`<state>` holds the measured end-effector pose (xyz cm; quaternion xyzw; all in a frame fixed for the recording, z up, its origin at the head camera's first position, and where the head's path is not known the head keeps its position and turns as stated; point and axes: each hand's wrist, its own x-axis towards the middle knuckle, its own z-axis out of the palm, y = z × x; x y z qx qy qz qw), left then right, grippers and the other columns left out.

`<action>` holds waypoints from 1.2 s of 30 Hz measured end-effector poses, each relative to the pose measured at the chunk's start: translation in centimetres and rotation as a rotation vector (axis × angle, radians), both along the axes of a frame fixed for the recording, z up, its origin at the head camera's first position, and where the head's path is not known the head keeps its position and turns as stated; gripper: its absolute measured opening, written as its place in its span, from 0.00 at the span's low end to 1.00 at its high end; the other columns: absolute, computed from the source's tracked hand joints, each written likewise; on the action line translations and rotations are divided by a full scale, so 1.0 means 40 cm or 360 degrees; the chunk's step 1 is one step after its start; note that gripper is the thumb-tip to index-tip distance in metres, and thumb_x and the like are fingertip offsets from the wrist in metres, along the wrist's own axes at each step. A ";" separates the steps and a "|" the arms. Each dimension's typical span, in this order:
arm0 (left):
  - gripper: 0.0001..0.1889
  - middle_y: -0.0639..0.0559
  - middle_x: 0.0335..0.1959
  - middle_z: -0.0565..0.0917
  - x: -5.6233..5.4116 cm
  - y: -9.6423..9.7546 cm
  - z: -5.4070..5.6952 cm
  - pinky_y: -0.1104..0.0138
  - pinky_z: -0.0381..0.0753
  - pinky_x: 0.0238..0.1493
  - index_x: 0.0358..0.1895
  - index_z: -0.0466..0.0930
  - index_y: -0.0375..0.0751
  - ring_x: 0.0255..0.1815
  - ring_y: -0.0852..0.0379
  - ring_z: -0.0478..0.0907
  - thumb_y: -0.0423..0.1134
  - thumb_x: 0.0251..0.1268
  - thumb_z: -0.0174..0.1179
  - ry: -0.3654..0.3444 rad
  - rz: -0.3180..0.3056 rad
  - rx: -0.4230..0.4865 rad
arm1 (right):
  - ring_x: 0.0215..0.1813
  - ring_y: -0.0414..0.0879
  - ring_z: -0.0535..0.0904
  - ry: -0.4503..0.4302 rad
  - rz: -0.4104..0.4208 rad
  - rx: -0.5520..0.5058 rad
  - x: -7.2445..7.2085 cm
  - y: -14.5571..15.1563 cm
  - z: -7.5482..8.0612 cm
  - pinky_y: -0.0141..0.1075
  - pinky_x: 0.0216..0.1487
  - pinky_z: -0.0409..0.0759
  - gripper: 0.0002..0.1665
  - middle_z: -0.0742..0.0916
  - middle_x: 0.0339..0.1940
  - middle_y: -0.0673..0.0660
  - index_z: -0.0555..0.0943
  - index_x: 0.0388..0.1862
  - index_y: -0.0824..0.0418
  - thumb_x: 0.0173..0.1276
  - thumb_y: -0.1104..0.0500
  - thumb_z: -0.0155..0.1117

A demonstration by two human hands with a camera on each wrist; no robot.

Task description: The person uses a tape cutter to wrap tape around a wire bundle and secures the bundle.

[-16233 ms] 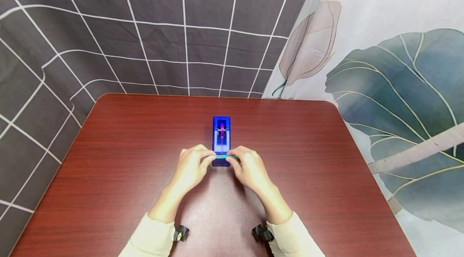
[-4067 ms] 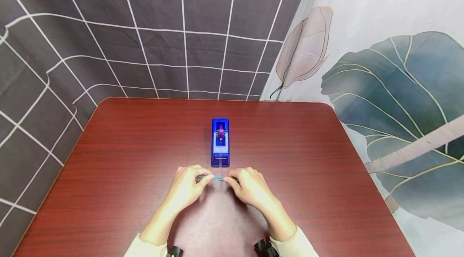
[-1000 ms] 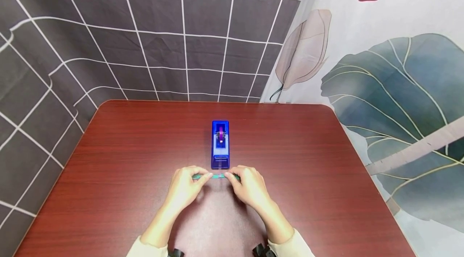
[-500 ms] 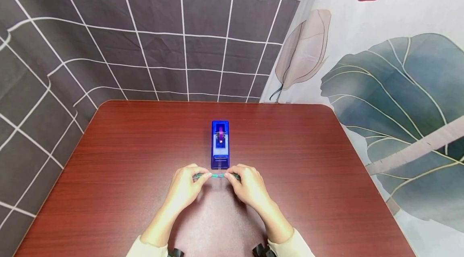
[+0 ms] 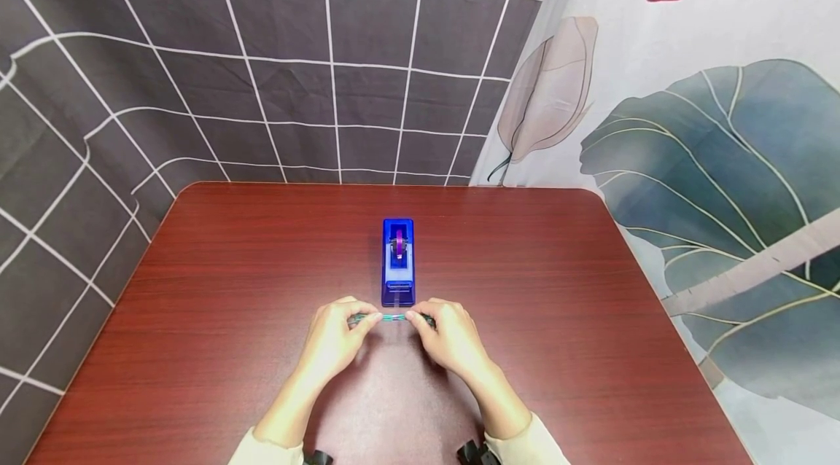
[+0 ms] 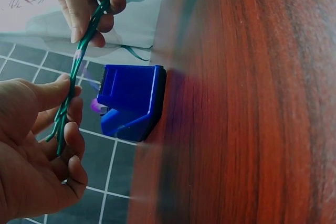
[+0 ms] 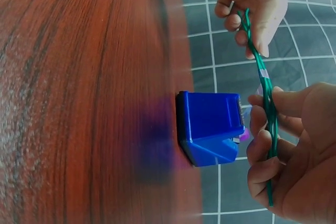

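A tape dispenser [image 5: 398, 261], translucent blue with a purple-cored roll, stands on the table in front of both hands. Just before its cutter end, a thin bundle of green cords [image 5: 394, 318] runs crosswise between the hands. My left hand [image 5: 335, 337] pinches the bundle's left part between thumb and fingers; my right hand [image 5: 449, 334] pinches the right part. Around the bundle's middle, a pale, shiny band of tape [image 7: 263, 73] shows in the right wrist view. Loose cord ends stick out past the left fingers in the left wrist view. The fingers hide part of each half.
The dark red wooden table [image 5: 262, 254] has rounded far corners. Behind it hangs a dark grey curtain [image 5: 374, 13] with white grid lines, and at the right a pale leaf-print curtain [image 5: 709, 159].
Since 16.2 seconds ago both hands, holding the bundle, have moved from over the dispenser's front end back toward me. Over the last second they have hardly moved.
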<state>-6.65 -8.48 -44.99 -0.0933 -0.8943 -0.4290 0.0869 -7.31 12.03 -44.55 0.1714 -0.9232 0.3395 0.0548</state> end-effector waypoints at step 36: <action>0.05 0.63 0.26 0.82 -0.006 0.000 -0.008 0.67 0.72 0.30 0.31 0.89 0.45 0.24 0.66 0.72 0.41 0.59 0.73 -0.0027 0.0001 0.0005 | 0.36 0.42 0.85 -0.0072 -0.0058 -0.0036 -0.010 0.005 -0.023 0.40 0.39 0.81 0.04 0.90 0.33 0.49 0.90 0.35 0.54 0.68 0.57 0.71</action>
